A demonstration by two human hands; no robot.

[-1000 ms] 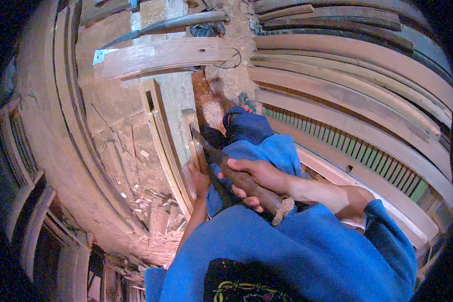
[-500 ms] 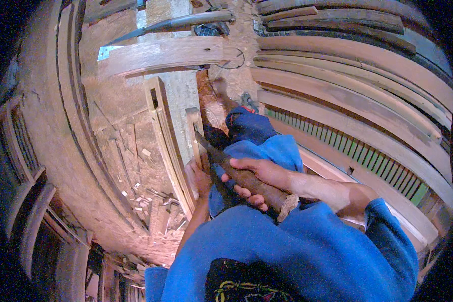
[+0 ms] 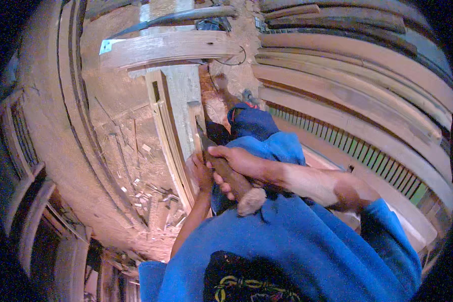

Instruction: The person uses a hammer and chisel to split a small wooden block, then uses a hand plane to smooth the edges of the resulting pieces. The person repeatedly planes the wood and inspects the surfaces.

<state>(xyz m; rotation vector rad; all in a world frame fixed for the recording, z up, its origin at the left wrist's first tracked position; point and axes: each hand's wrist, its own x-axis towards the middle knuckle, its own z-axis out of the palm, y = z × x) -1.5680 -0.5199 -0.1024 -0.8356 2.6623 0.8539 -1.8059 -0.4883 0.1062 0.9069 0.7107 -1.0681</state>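
Head view, sole entry: wide fisheye, left unit of side-by-side pair, worn on person's head. Facing: steeply down, past blue shirt (image 3: 297,236) filling lower foreground, to floor (image 3: 121,95) beyond. Orientation: upright, unmirrored. Range: near; left hand (image 3: 201,173) and right hand (image 3: 241,163) around mid-frame, shirt nearest lens. Coverage: broad, from long timbers (image 3: 70,75) at left to row of planks (image 3: 337,90) at right. Margins: straight edges bowed, corners black.

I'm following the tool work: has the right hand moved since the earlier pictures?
Yes. The right hand has moved left, closer to the pale slotted beam, and the tool's brown handle has shifted with it.
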